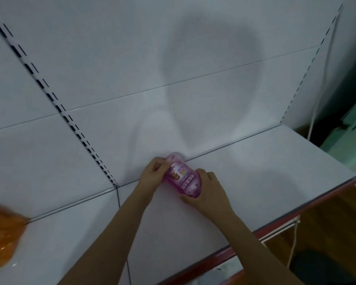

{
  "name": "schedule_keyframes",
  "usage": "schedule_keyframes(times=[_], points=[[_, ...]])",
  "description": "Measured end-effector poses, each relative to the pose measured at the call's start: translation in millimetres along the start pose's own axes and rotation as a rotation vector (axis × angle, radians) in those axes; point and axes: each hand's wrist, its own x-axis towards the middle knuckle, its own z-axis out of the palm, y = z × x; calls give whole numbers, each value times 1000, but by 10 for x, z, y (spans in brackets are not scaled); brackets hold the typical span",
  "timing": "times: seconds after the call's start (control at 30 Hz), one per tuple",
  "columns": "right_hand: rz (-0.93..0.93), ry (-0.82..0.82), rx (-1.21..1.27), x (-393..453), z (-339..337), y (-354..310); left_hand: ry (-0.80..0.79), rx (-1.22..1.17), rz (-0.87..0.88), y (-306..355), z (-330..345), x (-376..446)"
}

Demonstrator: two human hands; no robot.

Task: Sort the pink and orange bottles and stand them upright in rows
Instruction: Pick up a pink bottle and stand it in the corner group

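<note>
Arms: both of mine reach out over the shelf [255, 182] to the pink bottle [182, 177].
Left hand [154, 173]: my fingers curl round the top end of the pink bottle.
Right hand [209, 190]: my fingers wrap round its bottom end.
Pink bottle: tilted, not standing, near the back of the shelf, label facing me.
Orange bottle [2, 237]: blurry, on the shelf, far to the left of the pink bottle.
</note>
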Motion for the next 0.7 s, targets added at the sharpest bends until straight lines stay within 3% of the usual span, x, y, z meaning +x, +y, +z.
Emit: schedule_keyframes(times=[0.17,0.3,0.4,0.53,0.6,0.7], points=[[-32,-120,257,-75,-120,184,-202,-27,-34,198,-223,-222],[-116,-300,293,-101,-286,217,-351,200,-112,332,-388,-445],[-88,-343,430,-179,-348,133,-217,129,-129,283,-455,-639],[109,-185,811,-222,-341,-207,-45,-190,-197,72,-680,-941],[175,-254,1012,-212,-268,-493,31,-352,-190,-12,-819,-1128],[168,-427,1098,-243,-132,-923,91,-491,-141,-90,-1032,-1392]])
